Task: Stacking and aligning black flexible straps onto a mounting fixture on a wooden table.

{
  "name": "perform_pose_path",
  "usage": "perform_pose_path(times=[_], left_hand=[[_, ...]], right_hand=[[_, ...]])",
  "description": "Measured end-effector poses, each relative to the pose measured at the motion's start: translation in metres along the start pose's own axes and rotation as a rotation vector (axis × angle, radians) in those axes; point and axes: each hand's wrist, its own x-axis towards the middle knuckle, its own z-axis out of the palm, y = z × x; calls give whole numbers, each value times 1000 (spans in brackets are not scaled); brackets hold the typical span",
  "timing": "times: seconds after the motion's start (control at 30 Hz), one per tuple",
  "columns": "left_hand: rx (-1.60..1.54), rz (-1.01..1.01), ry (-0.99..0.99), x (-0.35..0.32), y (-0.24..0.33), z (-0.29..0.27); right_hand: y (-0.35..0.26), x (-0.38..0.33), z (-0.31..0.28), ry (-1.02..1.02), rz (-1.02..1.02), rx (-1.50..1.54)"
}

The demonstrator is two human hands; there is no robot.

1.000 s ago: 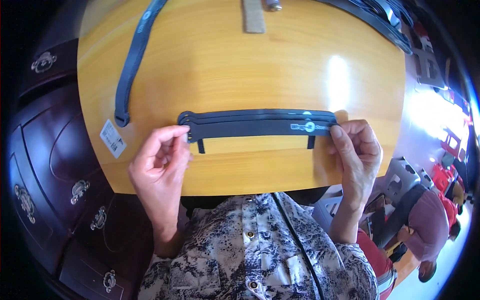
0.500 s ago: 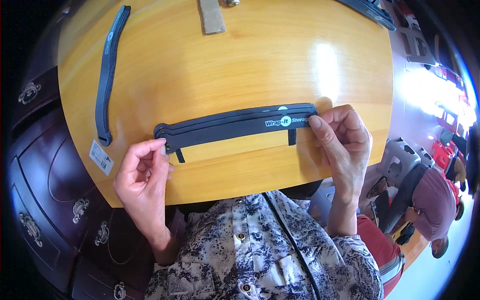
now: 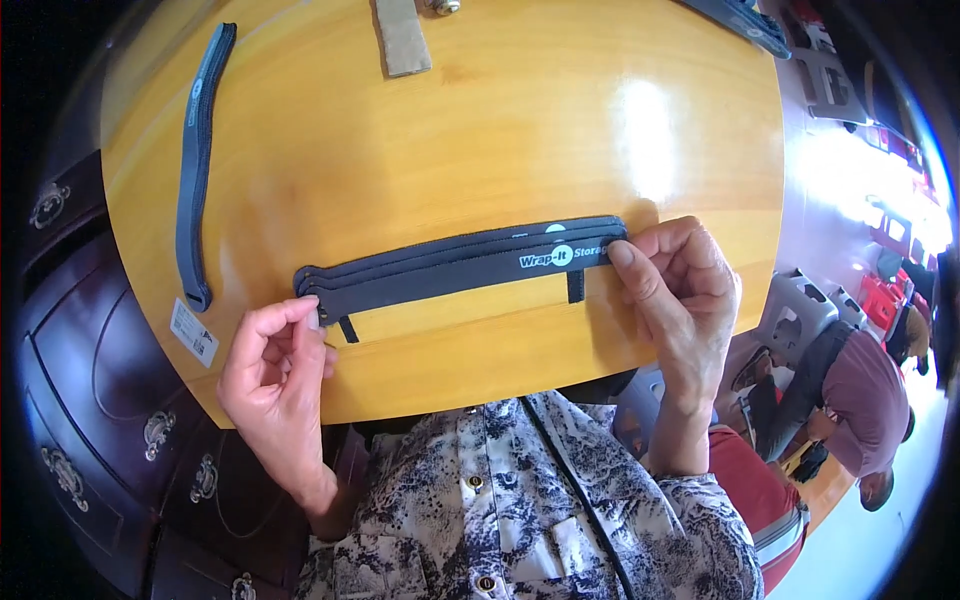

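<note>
A small stack of black storage straps [image 3: 430,278] spans the space between my hands, low over the near part of the table. The straps overlap in a slight fan, with pale printing towards their right end. My left hand [image 3: 278,360] pinches the left end, where rounded tips show, between thumb and forefinger. At the right end, my right hand [image 3: 685,285] grips the stack with its thumb on the front strap. Two short black tabs, one of them this right-hand tab [image 3: 576,287], show below the stack's lower edge.
Another black strap [image 3: 198,180] lies lengthwise at the table's left, near a white label [image 3: 194,332]. A piece of brown cardboard [image 3: 403,38] and a metal knob [image 3: 442,6] are at the far edge. More straps [image 3: 742,25] lie far right. Dark drawers [image 3: 90,400] stand left; people sit right.
The picture has shifted slightly, so the table's things sit a little lower and further left. Both hands keep their hold, and the straps look a little more fanned out.
</note>
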Motion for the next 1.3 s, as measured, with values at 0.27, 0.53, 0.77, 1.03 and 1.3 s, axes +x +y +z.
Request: perform_pose_path(times=[0.27, 0.53, 0.77, 1.03, 1.3], left_hand=[[11, -5, -10, 0, 0, 0], [18, -13, -13, 1, 2, 1], [-9, -6, -16, -1, 2, -3], [21, 22, -91, 2, 0, -6], [-13, 214, 7, -6, -10, -13]], right_hand=[[-1, 0, -1, 0, 20, -22], [-6, 4, -1, -14, 69, 32], [-27, 15, -6, -97, 174, 14], [-16, 21, -13, -192, 71, -87], [-13, -3, -19, -130, -51, -76]])
